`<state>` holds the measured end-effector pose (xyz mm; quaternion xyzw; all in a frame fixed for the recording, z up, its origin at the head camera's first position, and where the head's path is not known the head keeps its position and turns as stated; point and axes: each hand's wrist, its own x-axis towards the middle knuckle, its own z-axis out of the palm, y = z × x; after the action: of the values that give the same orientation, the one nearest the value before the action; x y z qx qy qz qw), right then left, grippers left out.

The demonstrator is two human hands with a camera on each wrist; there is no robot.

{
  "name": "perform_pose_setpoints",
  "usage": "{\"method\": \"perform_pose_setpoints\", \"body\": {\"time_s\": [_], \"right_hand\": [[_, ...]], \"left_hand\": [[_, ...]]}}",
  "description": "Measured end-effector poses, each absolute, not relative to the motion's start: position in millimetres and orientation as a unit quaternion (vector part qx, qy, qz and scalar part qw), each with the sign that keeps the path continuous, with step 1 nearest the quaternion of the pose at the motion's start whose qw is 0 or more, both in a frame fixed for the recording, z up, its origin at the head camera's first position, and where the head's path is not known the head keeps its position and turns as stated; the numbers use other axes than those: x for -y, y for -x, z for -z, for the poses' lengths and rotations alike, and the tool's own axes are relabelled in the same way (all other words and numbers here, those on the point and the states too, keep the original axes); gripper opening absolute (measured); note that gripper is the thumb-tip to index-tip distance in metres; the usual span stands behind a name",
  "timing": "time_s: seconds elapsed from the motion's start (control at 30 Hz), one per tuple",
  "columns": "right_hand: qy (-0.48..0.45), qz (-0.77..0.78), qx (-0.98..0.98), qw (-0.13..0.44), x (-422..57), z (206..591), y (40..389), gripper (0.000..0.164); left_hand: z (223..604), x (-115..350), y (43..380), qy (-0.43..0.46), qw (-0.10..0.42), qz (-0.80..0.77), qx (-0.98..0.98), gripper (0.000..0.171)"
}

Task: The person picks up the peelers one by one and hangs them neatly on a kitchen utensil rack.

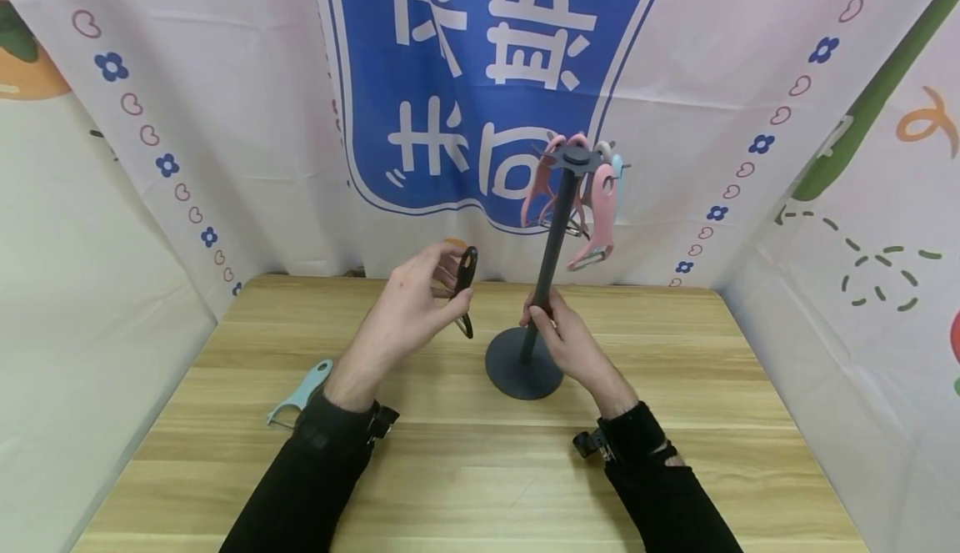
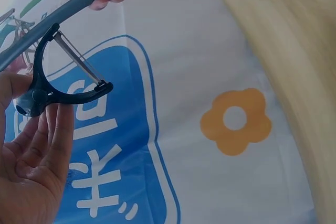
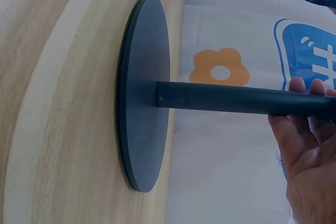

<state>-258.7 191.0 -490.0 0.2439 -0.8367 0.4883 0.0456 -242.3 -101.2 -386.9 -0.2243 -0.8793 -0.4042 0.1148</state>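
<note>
My left hand [image 1: 412, 299] pinches a black Y-shaped peeler [image 1: 466, 273] between thumb and fingers, above the table and left of the stand. In the left wrist view the peeler [image 2: 42, 85] shows its metal blade across the fork. A dark grey stand [image 1: 551, 244] with a round base [image 1: 523, 374] is gripped round its pole by my right hand [image 1: 570, 332]. From the stand's hooked top [image 1: 576, 158] hang several peelers, among them a pink peeler [image 1: 602, 211] and a light blue one [image 1: 618, 168].
A light blue peeler [image 1: 303, 390] lies on the wooden table [image 1: 465, 470], beside my left forearm. Behind the table hangs a white cloth [image 1: 262, 161] with a blue printed panel [image 1: 480, 61]; patterned cloth also flanks both sides.
</note>
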Motion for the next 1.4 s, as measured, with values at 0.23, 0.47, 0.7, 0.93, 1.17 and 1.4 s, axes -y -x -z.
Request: {"method": "perform_pose_setpoints", "body": {"time_s": [0.23,0.47,0.7,0.93,1.17,1.4], "right_hand": [[-0.248,-0.486,0.836,0.051,-191,491,260,0.02],[-0.248,-0.487,0.836,0.051,-191,491,260,0.019],[-0.243,-0.487,0.837,0.048,-191,490,260,0.019],[-0.243,-0.486,0.838,0.047,-190,491,260,0.022],[-0.246,-0.482,0.839,0.052,-190,490,260,0.02],[-0.247,-0.485,0.837,0.054,-191,491,260,0.02]], "left_hand": [[376,95,248,0.229,0.123,0.413,0.873,0.051],[365,89,254,0.24,0.132,0.423,0.864,0.054],[352,84,261,0.253,0.155,0.428,0.854,0.056],[342,79,267,0.253,0.161,0.434,0.85,0.055],[331,77,273,0.258,0.168,0.442,0.842,0.055],[320,74,279,0.265,0.17,0.455,0.833,0.056]]}}
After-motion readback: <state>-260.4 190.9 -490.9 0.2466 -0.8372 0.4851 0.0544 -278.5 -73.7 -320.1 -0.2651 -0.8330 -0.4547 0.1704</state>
